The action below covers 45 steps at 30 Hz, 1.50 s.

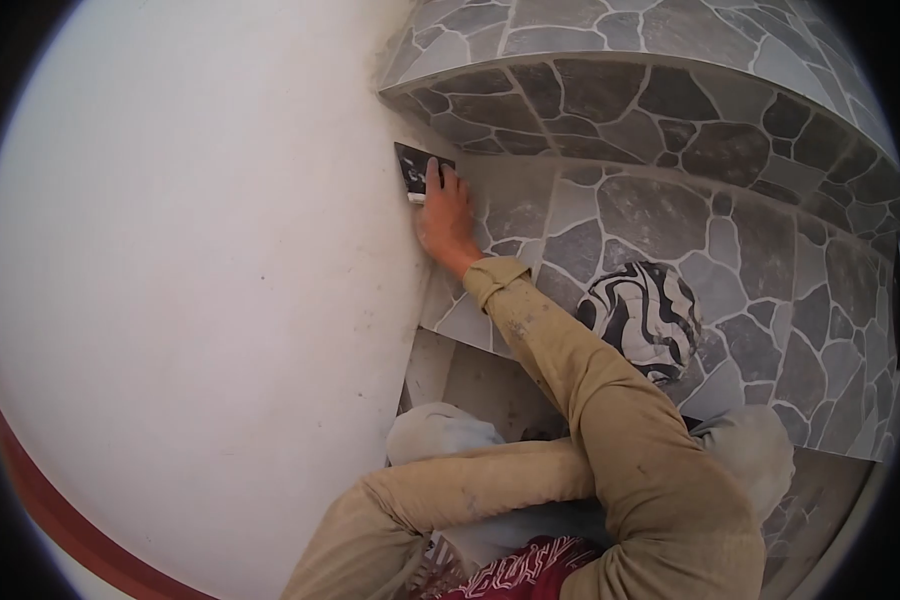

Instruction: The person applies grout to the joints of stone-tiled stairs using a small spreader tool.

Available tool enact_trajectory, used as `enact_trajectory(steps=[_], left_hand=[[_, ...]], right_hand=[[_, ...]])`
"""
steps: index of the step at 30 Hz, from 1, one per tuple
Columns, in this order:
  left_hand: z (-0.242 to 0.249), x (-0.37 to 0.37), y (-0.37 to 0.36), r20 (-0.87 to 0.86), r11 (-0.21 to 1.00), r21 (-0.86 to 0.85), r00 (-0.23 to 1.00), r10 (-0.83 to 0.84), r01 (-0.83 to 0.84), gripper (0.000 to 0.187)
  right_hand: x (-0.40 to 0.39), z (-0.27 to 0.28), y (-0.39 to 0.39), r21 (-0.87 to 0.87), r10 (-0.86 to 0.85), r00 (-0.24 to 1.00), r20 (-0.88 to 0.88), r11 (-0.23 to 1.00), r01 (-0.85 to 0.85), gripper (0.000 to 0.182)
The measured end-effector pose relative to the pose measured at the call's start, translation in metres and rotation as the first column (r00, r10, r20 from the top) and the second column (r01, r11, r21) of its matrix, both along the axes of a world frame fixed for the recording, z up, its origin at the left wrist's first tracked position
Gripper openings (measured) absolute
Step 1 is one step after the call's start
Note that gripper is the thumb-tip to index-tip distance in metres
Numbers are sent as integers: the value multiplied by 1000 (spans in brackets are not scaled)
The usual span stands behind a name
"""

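My right hand (pixel 448 215) reaches up and to the left across the stone-patterned step. Its fingers close on a dark flat scraper (pixel 410 168), a rectangular plate with white smears. The scraper lies at the corner where the white wall (pixel 220 250) meets the step, its edge by the wall. My left forearm (pixel 480 482) crosses under my right arm, and the left hand is hidden behind that sleeve.
A round black-and-white patterned thing, perhaps a cap (pixel 642 320), sits on the step tread (pixel 750 235) beside my right forearm. Behind it rises a curved riser (pixel 610 105) to a higher step. My bent knees (pixel 750 455) are below the step edge.
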<state>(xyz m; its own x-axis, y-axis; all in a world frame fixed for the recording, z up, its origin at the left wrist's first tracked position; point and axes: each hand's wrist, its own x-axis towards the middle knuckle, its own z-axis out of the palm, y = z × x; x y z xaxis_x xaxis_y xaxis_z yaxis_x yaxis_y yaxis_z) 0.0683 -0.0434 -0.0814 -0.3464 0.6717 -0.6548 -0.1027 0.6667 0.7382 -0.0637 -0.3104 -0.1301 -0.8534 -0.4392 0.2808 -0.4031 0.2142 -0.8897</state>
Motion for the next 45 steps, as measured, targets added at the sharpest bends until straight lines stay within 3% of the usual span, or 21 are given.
enact_trajectory(steps=[3,6,8,11,12,14,17,20,25,30,32,35,36,37,38,39,41,42,44,45], left_hand=[[0,-3,-1,29,1000,-1,999,-16,16,47],[-1,-4,-1,38,999,-5,998,-45,46,48],[1,-6,-4,38,997,-10,997,-73,73,48],[1,0,-3,62,996,0,994,-86,86,48],[0,-1,-3,61,997,0,995,-82,82,48],[-3,0,2,51,996,-13,995,-86,87,48],[-5,-3,3,27,993,-20,993,-114,115,48],[-6,8,9,45,994,-14,993,-108,108,48],[-3,-2,-6,0,992,-49,993,-120,120,48],[1,-1,-17,-39,993,-53,993,-108,106,48],[-10,1,0,-88,993,-65,991,-103,98,48],[-17,6,8,-148,999,-42,989,-25,19,49],[-35,18,14,-183,999,-27,983,22,-27,49],[-68,37,28,-492,990,-135,864,-105,43,50],[-86,37,43,-731,962,-269,641,-233,44,51],[-80,20,51,-776,972,-232,610,-161,-38,51],[-42,-9,60,-562,910,-374,736,-377,180,50],[-20,-18,60,-427,856,-412,764,-484,313,49],[11,-25,51,-114,680,-418,708,-697,602,48],[9,-24,56,-148,701,-417,717,-681,579,48]], right_hand=[[-22,1,0,-115,4,1000,5,993,-3,72],[-21,20,2,41,29,998,54,999,-32,61],[-12,20,-9,47,-9,999,32,999,7,56],[-25,0,-17,-98,-83,994,-78,992,75,60],[-26,3,-9,-96,-77,994,-76,993,70,60],[-37,17,2,24,67,993,95,997,-69,54],[-14,20,-1,-44,-25,996,-84,999,21,50],[-48,4,-6,9,38,995,90,999,-39,48],[-35,8,-10,31,23,996,-81,999,-21,49],[-42,12,-2,44,85,996,17,995,-86,43],[-21,21,2,47,42,993,-115,998,-37,39],[-57,-24,-21,41,-1,990,-140,999,7,42],[-65,-21,-16,51,67,989,-135,997,-60,42],[-74,-17,-9,72,144,980,-138,988,-135,42],[-81,-21,-6,30,167,968,-189,986,-164,40],[-89,-25,-4,-7,196,950,-242,979,-204,39],[-100,-35,0,19,248,903,-350,966,-258,33],[-102,-36,4,95,273,907,-322,962,-256,32],[-98,-28,8,201,313,897,-313,945,-260,31],[-95,-24,15,189,286,944,-164,949,-254,31]])
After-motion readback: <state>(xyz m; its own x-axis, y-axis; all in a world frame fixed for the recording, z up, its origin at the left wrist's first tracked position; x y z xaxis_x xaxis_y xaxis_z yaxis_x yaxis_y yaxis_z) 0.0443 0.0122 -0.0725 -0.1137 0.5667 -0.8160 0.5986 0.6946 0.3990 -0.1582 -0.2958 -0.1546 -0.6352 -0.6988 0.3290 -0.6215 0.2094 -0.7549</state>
